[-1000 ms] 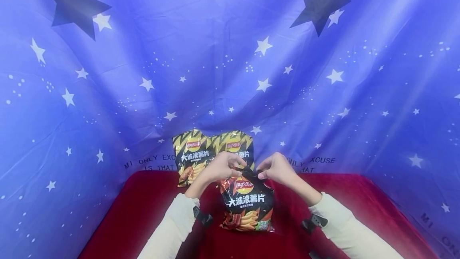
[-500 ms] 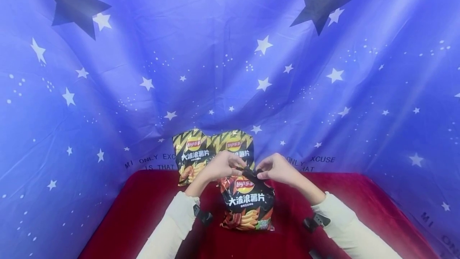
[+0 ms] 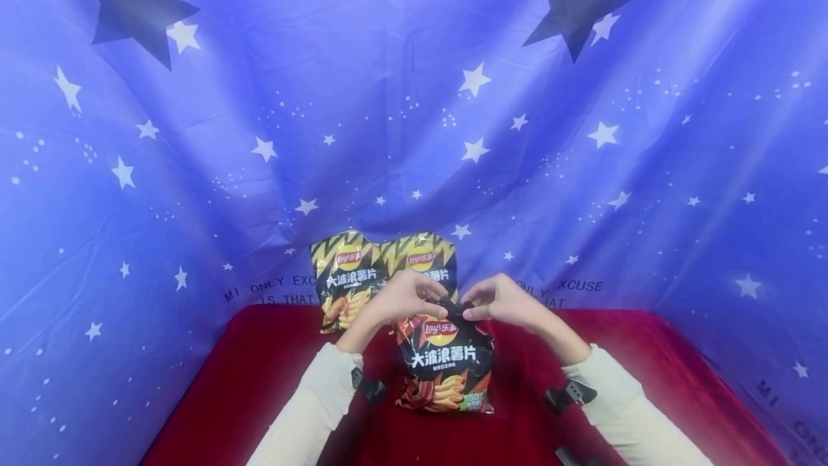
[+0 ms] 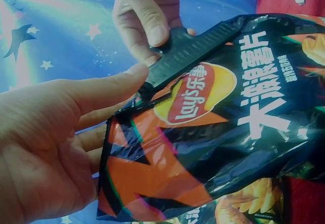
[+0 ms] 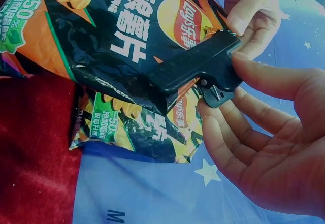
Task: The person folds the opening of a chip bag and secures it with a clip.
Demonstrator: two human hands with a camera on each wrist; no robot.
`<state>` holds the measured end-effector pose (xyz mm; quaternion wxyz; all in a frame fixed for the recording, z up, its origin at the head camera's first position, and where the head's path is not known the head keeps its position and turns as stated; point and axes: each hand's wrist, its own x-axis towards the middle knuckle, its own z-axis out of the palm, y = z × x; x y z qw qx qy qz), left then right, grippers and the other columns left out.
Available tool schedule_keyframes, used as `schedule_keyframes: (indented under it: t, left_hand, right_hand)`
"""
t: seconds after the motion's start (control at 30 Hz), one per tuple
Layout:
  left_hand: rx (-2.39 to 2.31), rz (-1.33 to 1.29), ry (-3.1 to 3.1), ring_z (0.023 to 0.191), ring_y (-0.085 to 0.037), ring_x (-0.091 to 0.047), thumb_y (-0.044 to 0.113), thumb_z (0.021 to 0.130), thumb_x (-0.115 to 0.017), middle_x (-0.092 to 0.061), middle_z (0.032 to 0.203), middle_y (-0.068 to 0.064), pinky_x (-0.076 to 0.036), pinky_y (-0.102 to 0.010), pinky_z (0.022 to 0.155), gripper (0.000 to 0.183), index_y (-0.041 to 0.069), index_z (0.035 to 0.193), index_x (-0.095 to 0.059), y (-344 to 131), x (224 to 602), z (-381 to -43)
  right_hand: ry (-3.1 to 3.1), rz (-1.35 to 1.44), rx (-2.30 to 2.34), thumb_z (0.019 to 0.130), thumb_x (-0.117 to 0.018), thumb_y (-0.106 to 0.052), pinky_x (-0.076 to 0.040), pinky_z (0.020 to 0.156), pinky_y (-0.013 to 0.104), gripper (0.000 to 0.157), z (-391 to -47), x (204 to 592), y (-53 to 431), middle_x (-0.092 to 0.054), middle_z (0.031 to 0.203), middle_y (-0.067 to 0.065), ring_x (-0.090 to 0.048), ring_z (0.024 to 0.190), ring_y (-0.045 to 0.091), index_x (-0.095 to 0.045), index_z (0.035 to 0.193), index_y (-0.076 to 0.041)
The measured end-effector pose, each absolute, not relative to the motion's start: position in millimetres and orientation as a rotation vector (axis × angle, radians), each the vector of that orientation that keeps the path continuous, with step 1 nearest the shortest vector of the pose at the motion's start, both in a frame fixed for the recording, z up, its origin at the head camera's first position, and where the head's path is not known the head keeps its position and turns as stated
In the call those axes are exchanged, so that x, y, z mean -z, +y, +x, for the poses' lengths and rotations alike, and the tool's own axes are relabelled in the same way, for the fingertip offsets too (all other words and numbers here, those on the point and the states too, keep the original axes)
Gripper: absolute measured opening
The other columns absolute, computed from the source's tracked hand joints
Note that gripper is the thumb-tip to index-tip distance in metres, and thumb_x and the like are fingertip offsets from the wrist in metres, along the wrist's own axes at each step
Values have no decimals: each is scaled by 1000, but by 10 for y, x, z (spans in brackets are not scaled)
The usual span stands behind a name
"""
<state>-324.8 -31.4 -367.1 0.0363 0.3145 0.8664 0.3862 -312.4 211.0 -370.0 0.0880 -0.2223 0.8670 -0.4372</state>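
A black and orange Lay's potato chip bag stands upright on the red cloth in the head view. Its top edge carries a wide black clip, set at a slant across the upper corner beside the logo. My right hand pinches the clip's handles between thumb and fingers. My left hand holds the bag's top edge, fingers behind it and thumb at the clip's near end. In the head view, the left hand and right hand nearly meet above the bag, hiding part of the clip.
Two yellow and black chip bags, a left one and a right one, lean at the back against the blue star-printed curtain. The hands partly cover the right one. Red velvet cloth covers the table.
My left thumb has slid slightly right, toward the clip. The right hand stays almost in place, and the bags have hardly moved.
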Motion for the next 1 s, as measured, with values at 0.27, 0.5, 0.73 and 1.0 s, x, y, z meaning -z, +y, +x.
schedule_keyframes:
  t: [0.27,0.5,0.73,1.0]
  left_hand:
    - [-1247,897,2686,96,-18,-74,20,82,-85,-79,105,-4,-58,-37,92,26,11,106,-79,-283,3706,-3232]
    - [-1298,871,2662,98,-20,-74,19,83,-85,-79,104,-5,-58,-39,94,29,8,109,-78,-287,3718,-3217]
    - [-1453,848,2663,105,-20,-72,27,85,-84,-77,113,-7,-57,-42,96,37,11,117,-76,-378,3823,-3215]
    - [-1782,610,2545,133,-39,-55,31,87,-82,-59,144,-18,-48,-54,109,63,9,142,-58,-786,4056,-3186]
  right_hand:
    - [2543,-671,1315,84,-83,-19,-61,82,38,51,-3124,3753,2219,-77,99,14,-72,87,21,-66,126,5]
    - [2433,-601,1285,80,-85,-14,-62,84,37,45,-3083,4030,2401,-77,99,15,-72,89,20,-68,116,8]
    - [2445,-630,1375,81,-84,-9,-54,63,24,21,-3034,4300,2397,-77,87,10,-62,71,11,-76,96,4]
    - [2388,-590,1450,86,-80,-8,-62,76,55,22,-2993,4308,2398,-77,92,13,-70,78,16,-74,101,7]
